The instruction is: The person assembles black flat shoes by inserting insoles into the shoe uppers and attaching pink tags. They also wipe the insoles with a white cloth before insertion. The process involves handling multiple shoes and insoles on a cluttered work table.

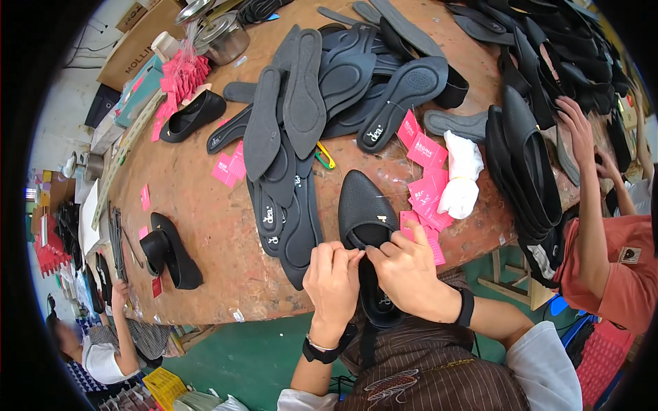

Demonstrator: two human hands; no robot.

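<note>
A black pointed flat shoe (367, 195) with a small gold ornament lies at the near table edge, toe pointing away from me. My left hand (331, 284) and my right hand (411, 274) meet over its opening, fingertips pinched close together. What sits between the fingertips is too small or hidden to make out. An insole shows inside the shoe, below my hands. Pink tags (426, 195) lie just beyond my right hand, one partly under it. Left of the shoe rest black insoles (299, 229).
A heap of dark insoles (343, 75) fills the table's far middle. A white cloth bundle (462, 175) and yellow cutter (325, 156) lie nearby. Black shoes stand at left (175, 253) and are stacked at right (524, 164). Co-workers' arms reach in at right (582, 137) and left (120, 301).
</note>
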